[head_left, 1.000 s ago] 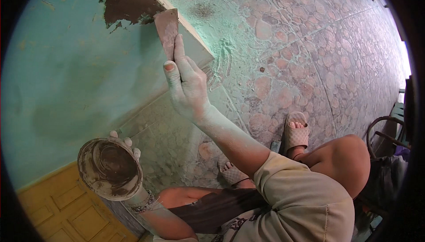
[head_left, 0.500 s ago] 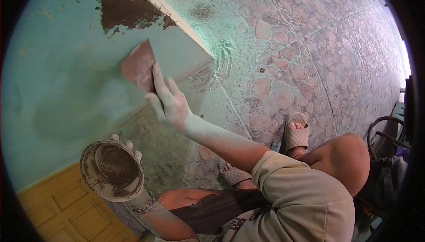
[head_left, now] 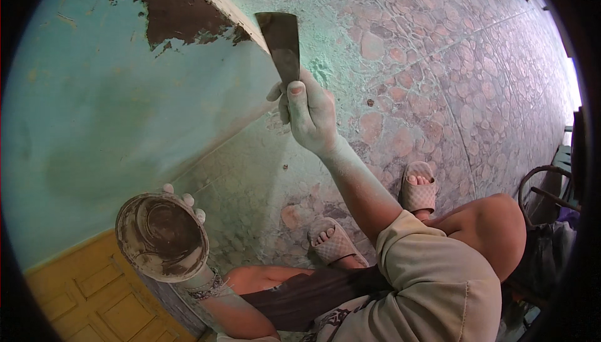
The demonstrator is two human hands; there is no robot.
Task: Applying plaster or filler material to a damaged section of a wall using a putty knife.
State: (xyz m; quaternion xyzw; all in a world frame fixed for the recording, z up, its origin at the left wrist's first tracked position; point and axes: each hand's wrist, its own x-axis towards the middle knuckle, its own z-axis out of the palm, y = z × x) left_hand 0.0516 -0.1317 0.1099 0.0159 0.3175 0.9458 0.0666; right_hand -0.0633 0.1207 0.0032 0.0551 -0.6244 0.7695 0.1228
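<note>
My right hand, coated in pale dust, is closed around the lower end of a putty knife, thumb along the near side. The dark, flared blade points up and away, in front of the wall's bottom corner. At the lower left, my left hand cups a round bowl from beneath; only fingertips show past its far rim. Brown paste is smeared over the bowl's inside. A turquoise wall stands to the left, with a ragged dark brown patch along its upper edge.
Pale green dust lies on the stone-patterned floor by the wall's end. A yellow panelled door is at lower left. My sandalled feet are on the floor. A curved chair-like frame and dark bags stand at right.
My right hand has moved right, away from the wall's face, turning the putty knife so its blade points upward. The bowl in my left hand has shifted slightly right and up.
</note>
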